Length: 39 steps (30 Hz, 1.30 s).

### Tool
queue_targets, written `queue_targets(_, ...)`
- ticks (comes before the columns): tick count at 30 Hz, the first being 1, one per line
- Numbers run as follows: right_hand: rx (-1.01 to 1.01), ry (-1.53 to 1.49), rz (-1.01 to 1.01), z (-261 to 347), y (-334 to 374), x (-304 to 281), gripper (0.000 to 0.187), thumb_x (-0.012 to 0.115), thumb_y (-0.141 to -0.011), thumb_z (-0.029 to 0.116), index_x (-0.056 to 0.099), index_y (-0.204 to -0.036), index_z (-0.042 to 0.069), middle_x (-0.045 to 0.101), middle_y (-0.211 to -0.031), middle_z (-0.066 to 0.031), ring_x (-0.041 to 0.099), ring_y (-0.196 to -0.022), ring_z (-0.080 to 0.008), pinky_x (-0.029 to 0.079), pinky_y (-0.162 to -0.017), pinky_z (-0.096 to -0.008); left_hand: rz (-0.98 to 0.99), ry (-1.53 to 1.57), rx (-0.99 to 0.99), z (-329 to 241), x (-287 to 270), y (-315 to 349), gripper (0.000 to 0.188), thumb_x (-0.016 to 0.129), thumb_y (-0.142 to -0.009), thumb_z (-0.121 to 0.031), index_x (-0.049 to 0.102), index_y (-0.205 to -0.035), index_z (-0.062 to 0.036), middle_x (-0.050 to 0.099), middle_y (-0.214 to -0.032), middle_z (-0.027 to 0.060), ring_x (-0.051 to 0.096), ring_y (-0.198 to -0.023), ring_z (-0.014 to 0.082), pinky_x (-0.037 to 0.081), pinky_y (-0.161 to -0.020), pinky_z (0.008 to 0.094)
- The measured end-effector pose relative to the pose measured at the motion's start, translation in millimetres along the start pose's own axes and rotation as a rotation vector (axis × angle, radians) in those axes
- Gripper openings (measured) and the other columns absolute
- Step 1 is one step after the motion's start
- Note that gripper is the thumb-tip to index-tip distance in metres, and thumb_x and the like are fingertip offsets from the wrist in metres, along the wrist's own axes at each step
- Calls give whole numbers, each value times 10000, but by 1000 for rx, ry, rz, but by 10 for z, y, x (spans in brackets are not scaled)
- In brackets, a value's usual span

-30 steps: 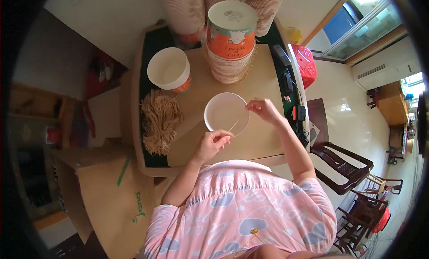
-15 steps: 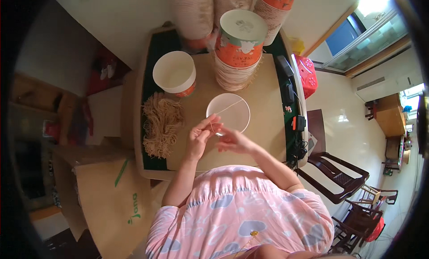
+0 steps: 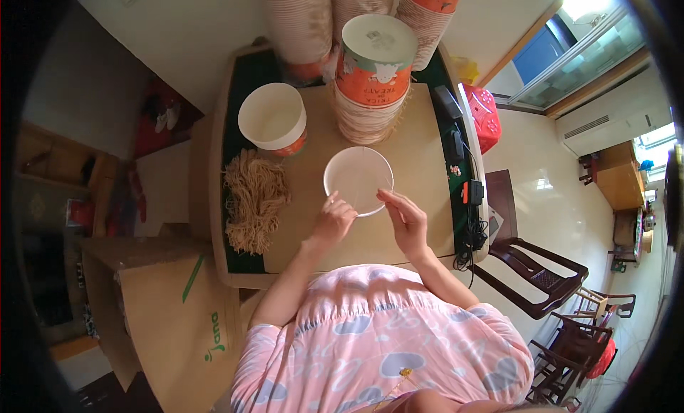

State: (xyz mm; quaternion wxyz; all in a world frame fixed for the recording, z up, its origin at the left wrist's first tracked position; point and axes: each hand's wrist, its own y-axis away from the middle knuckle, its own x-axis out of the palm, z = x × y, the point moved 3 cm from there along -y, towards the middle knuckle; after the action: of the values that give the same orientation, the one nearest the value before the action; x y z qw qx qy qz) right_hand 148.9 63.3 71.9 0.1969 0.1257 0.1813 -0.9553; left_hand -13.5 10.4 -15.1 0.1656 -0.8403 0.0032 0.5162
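A white paper bucket (image 3: 358, 176) stands mouth up in front of me, its inside facing me. My left hand (image 3: 333, 219) is closed at its near left rim, with a fingertip at the wall. At the near right rim my right hand (image 3: 407, 219) has its fingertips pinched together; what lies between them is too small to make out. To the left lies a bundle of beige cords (image 3: 253, 203). Behind it another open bucket (image 3: 272, 117) stands tilted. Straight ahead rises an upside-down stack of orange printed buckets (image 3: 374, 81), with cords hanging round its lower part.
Tall stacks of nested buckets (image 3: 299, 21) line the table's far edge. Black adapters and cables (image 3: 474, 192) run along the right edge. An open cardboard box (image 3: 178, 320) stands at the lower left, a dark chair (image 3: 534, 270) at the right. A red stool (image 3: 482, 121) is beyond the table.
My hands were together over the bucket's near edge, with a cord stretched to its far rim. They have moved apart, one to each side of the near rim.
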Motion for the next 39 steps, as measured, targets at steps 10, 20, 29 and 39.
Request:
queue_targets(10, 427, -894, -29, 54, 263, -275, 288, 461, -932, 44, 365, -1203, 45, 596, -846, -123, 576, -772, -160, 469, -740, -261, -193, 172, -245, -173, -206, 45, 65, 664, -723, -48, 650, -783, -66, 605, -989, 84, 567, -937, 246, 435, -904, 420)
queue_targets(20, 612, -1053, 177, -94, 481, -384, 235, 574, -876, 40, 513, -1096, -17, 646, -913, -144, 638, -878, -201, 516, -779, -289, 179, 142, 26, -297, -92, 150, 428, 758, -638, -289, 574, -962, -80, 603, -979, 110, 552, -1037, 248, 329, -1032, 450)
queue_targets(29, 488, -1055, 260, 287, 455, -543, 240, 571, -867, 4, 472, -1087, 5, 649, -916, -179, 648, -850, -231, 539, -712, -311, 175, 274, 6, -517, 102, 221, 543, 722, -689, -289, 493, -1120, -51, 599, -980, 136, 568, -975, 294, 414, -909, 415)
queue_targets(39, 370, -1108, 431, 621, 458, -575, 152, 584, -853, -6, 502, -977, -37, 647, -880, -188, 649, -834, -252, 543, -724, -352, 286, 135, -409, -654, 334, 334, 114, 580, -809, -179, 576, -833, -67, 613, -812, 112, 610, -799, 284, 497, -682, 413)
